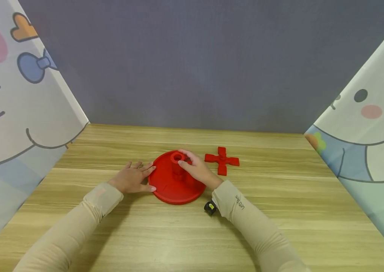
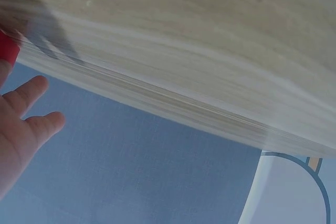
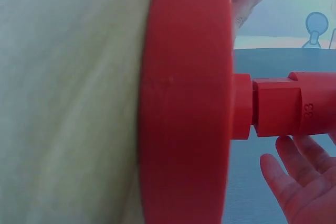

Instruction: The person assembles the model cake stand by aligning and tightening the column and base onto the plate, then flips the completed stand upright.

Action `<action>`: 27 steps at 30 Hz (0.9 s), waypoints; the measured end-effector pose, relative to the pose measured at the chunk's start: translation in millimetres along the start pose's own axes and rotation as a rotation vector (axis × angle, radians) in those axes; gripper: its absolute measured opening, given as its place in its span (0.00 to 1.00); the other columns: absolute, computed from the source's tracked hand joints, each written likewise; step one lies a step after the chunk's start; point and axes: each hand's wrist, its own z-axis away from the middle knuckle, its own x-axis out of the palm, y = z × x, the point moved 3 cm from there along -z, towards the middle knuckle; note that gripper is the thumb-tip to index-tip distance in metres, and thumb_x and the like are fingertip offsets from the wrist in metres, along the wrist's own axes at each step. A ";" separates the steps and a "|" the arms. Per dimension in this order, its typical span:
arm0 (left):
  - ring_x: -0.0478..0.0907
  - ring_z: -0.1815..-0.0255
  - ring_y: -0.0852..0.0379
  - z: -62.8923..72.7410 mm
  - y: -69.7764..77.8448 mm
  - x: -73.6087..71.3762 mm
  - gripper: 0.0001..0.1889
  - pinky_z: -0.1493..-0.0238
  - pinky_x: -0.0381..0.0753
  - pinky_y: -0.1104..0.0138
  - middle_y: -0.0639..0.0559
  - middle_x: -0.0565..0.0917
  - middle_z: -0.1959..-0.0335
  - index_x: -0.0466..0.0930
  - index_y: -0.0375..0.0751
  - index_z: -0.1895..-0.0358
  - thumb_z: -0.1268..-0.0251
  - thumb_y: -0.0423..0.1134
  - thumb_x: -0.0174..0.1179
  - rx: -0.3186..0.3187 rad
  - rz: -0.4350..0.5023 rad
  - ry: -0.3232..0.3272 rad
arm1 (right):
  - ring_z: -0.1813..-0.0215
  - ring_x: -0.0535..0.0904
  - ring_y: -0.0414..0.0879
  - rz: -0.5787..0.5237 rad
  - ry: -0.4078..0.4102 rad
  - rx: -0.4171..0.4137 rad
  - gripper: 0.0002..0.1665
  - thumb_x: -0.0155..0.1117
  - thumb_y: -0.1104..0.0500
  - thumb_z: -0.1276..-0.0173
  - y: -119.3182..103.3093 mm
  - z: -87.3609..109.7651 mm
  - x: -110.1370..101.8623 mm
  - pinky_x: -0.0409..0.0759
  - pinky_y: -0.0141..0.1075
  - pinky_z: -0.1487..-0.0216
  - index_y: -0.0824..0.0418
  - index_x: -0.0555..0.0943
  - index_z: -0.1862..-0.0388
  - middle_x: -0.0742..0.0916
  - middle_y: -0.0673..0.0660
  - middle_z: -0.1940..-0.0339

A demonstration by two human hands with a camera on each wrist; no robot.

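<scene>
Grey backing (image 1: pixel 192 68) is set along the far edge of the wood-grained table (image 1: pixel 164 241), and both sides are bounded by printed walls, the left panel (image 1: pixel 8 117) and the right panel (image 1: pixel 375 117). From the disc's near rim, a broad stretch of wood is left toward the wearer; a wider strip is given to the right, beyond the red cross piece (image 1: pixel 222 161), than behind, where the far edge is nearer.

Left of the table's middle, the red disc (image 1: pixel 175 194) is laid flat, its raised rim seen all round except where it is covered by the hands. On it the red post (image 1: pixel 177 166) is stood upright, its long axis at right angles to the disc and its hollow end pointed upward. In the right wrist view, a collar, flat-sided sections and the marking "33" are shown along it.

By the right hand (image 1: pixel 196 168) the post's top is held between thumb and forefinger; its other fingers are extended below, and whether they touch cannot be told. By the left hand (image 1: pixel 131 178), fingers spread apart, the disc's left rim is touched. The cross piece is lain flat just beyond the right hand, its four arms pointed outward.
</scene>
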 end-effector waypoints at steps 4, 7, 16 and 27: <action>0.58 0.31 0.31 -0.3 -0.6 0.4 0.45 0.35 0.53 0.36 0.44 0.61 0.27 0.61 0.39 0.28 0.40 0.68 0.53 -0.001 0.000 -0.001 | 0.50 0.77 0.55 0.009 0.018 0.033 0.27 0.63 0.61 0.33 0.6 -1.2 -1.0 0.79 0.38 0.51 0.68 0.71 0.37 0.81 0.61 0.50; 0.58 0.31 0.31 0.1 -0.5 -0.1 0.45 0.35 0.53 0.36 0.43 0.61 0.27 0.61 0.39 0.28 0.40 0.68 0.53 -0.002 -0.001 -0.001 | 0.48 0.77 0.55 0.017 0.042 0.054 0.29 0.67 0.60 0.36 0.1 -2.6 -2.3 0.80 0.38 0.51 0.68 0.72 0.39 0.81 0.61 0.48; 0.57 0.31 0.31 0.5 0.9 -1.7 0.45 0.35 0.53 0.35 0.43 0.61 0.27 0.62 0.38 0.28 0.40 0.68 0.52 0.003 -0.004 0.001 | 0.52 0.77 0.52 0.091 -0.032 0.017 0.33 0.65 0.64 0.36 0.7 -4.7 -0.6 0.79 0.35 0.54 0.67 0.68 0.32 0.82 0.61 0.49; 0.57 0.31 0.31 0.0 1.3 -1.5 0.44 0.34 0.52 0.36 0.43 0.61 0.27 0.61 0.38 0.28 0.39 0.67 0.53 -0.003 0.002 -0.002 | 0.48 0.77 0.55 0.080 0.022 0.055 0.36 0.68 0.61 0.37 3.4 -5.8 0.8 0.79 0.41 0.49 0.69 0.66 0.32 0.81 0.62 0.48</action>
